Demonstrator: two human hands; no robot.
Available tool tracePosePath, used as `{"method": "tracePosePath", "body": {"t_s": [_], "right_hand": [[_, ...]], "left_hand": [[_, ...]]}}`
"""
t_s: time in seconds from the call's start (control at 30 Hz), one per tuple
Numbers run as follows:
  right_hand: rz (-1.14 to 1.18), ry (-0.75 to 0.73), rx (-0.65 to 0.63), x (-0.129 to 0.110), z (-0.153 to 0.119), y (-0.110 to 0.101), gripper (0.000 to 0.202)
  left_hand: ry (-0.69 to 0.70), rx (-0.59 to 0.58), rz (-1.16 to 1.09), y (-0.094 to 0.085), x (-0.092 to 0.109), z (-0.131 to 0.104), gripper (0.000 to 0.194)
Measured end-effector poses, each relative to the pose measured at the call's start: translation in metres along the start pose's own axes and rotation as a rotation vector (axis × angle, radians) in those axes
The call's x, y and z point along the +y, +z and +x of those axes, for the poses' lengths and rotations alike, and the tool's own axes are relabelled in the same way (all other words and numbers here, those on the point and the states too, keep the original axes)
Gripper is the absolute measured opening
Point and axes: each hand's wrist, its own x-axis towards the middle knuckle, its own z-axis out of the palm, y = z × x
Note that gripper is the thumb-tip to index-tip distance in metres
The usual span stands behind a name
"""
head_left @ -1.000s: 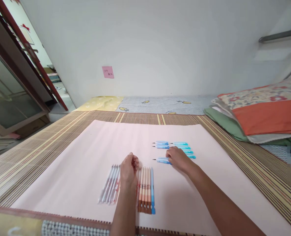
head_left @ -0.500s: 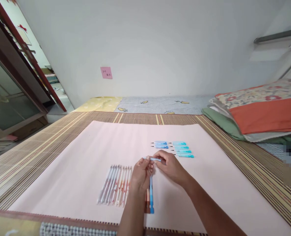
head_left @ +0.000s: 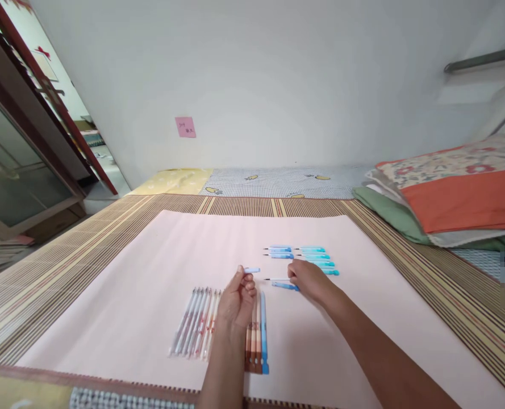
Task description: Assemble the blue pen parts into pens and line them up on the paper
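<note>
My left hand (head_left: 240, 295) pinches a short pale-blue cap (head_left: 252, 270) between thumb and fingers, above the paper. To the right, my right hand (head_left: 309, 276) is closed round the rear of a slim white pencil (head_left: 276, 279) whose dark point faces left. Just below that pencil a blue piece (head_left: 284, 286) shows, partly covered by the right hand. Behind the right hand lie dark-tipped blue pencils (head_left: 279, 256) and turquoise pencils (head_left: 316, 256) in two columns. A capped blue pencil (head_left: 264, 332) and brown pencils (head_left: 253, 341) lie near my left wrist, partly hidden by it.
A row of pale, patterned pens (head_left: 192, 321) lies left of my left arm. Everything rests on a pink paper sheet (head_left: 120, 318) over a striped mat (head_left: 77, 255). Folded bedding (head_left: 465, 199) is stacked at right; a pink note (head_left: 185, 127) sticks to the wall.
My hands have moved apart from the pale-blue piece they both held. The left keeps the cap; the right has moved right, and a dark-tipped white pencil now shows in it.
</note>
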Motion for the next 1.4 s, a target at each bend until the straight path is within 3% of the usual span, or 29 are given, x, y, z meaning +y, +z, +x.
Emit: {"method": "tracePosePath", "body": {"t_s": [0.2,0.33,0.43,0.63,0.73,0.93,1.2,1.4], "right_hand": [[0.028,-0.037,0.072,-0.007,-0.004,-0.004,0.017],[0.517,-0.033,0.277,-0.009,-0.025,-0.012,0.007],[0.846,-0.002,0.354,-0.014,-0.038,-0.013,0.015],[1.210,0.052,0.540,-0.031,-0.049,-0.017,0.030],[1.222,0.078,0.607,-0.035,-0.051,-0.022,0.033],[1.144,0.057,0.582,-0.039,-0.055,-0.025,0.034],[1.111,0.061,0.607,-0.042,-0.064,-0.034,0.029],[1.101,0.011,0.547,-0.046,-0.061,-0.027,0.028]], "left_hand": [[0.053,-0.024,0.086,-0.004,-0.003,0.002,0.015],[0.081,-0.022,0.083,-0.005,-0.002,0.003,0.015],[0.092,-0.020,0.079,-0.006,-0.001,0.003,0.019],[0.079,-0.037,0.028,-0.007,-0.003,0.004,0.017],[0.087,-0.035,0.022,-0.006,-0.005,0.005,0.014],[0.084,-0.045,0.052,-0.004,-0.006,0.002,0.014],[0.101,-0.097,0.066,-0.002,-0.006,-0.001,0.024],[0.109,-0.118,0.160,0.001,-0.007,-0.005,0.041]]}}
